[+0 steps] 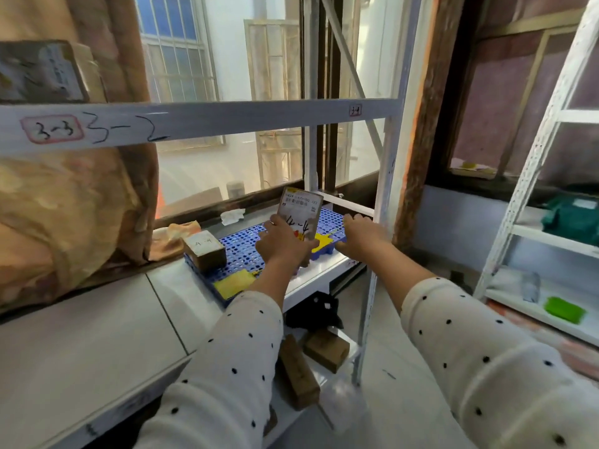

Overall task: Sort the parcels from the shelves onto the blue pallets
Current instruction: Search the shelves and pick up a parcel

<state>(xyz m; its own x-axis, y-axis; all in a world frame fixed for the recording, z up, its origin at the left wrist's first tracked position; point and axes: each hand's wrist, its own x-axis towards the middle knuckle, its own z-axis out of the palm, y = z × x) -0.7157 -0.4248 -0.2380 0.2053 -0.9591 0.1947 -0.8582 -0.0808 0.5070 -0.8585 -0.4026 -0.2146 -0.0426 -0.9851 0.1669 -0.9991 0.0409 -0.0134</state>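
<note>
My left hand (pixel 281 243) grips a small brown cardboard parcel (pixel 300 212) with a white label and black handwriting, holding it upright above the blue perforated pallet (pixel 241 249) on the white shelf. My right hand (pixel 363 234) holds the pallet's right end, fingers curled over its far edge. A second small brown parcel (pixel 204 250) marked with handwriting stands on the pallet's left part. Yellow patches (pixel 234 282) lie on the pallet's near corner and on its right end (pixel 323 244).
A shelf beam (pixel 194 119) labelled 3-3 and 3-2 crosses above. Brown parcels (pixel 325 350) lie on the lower shelf. A curtain (pixel 71 196) hangs at left. Another white rack (pixel 531 286) with a green item (pixel 564 310) stands at right.
</note>
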